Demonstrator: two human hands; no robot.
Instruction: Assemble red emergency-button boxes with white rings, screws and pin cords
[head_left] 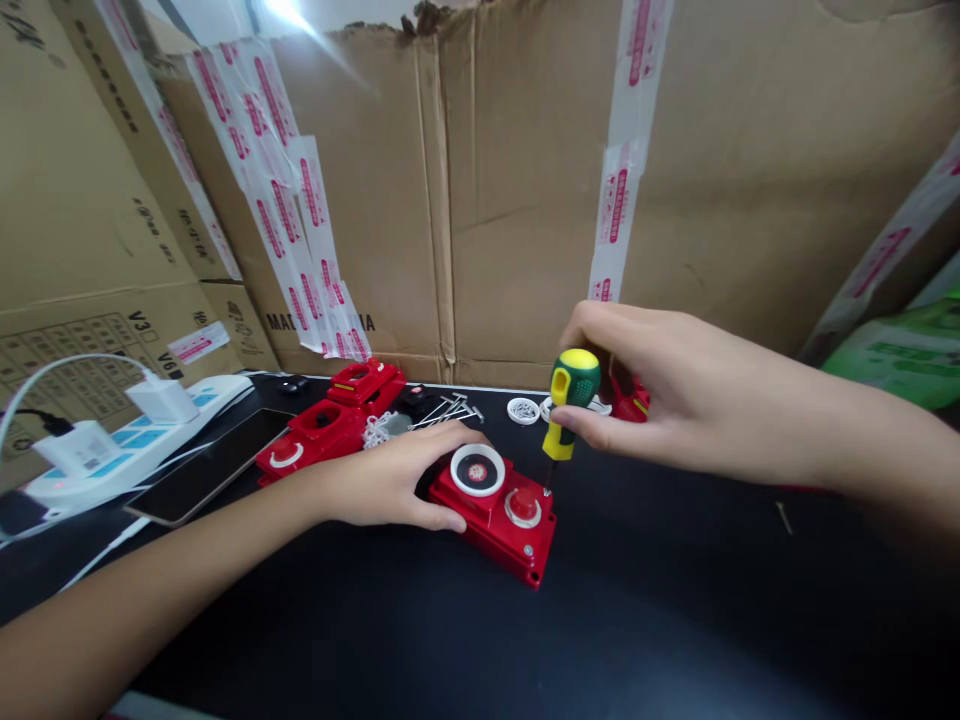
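"Since the left grip (409, 485) clamps the red box (491, 525) by one end, is that against twisting on the counter (645, 600)?"

"Likely. Right grip (637, 370)'s clamped round the screwdriver (575, 380), near-upright over a corner screw (547, 491). Contact's hard to confirm."

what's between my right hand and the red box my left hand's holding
The screwdriver, in the head view: your right hand holds its handle; its shaft runs down to the red box.

Cardboard walls (525, 200) — red-printed tape (616, 200), black tabletop (675, 610), bright light (287, 9) above
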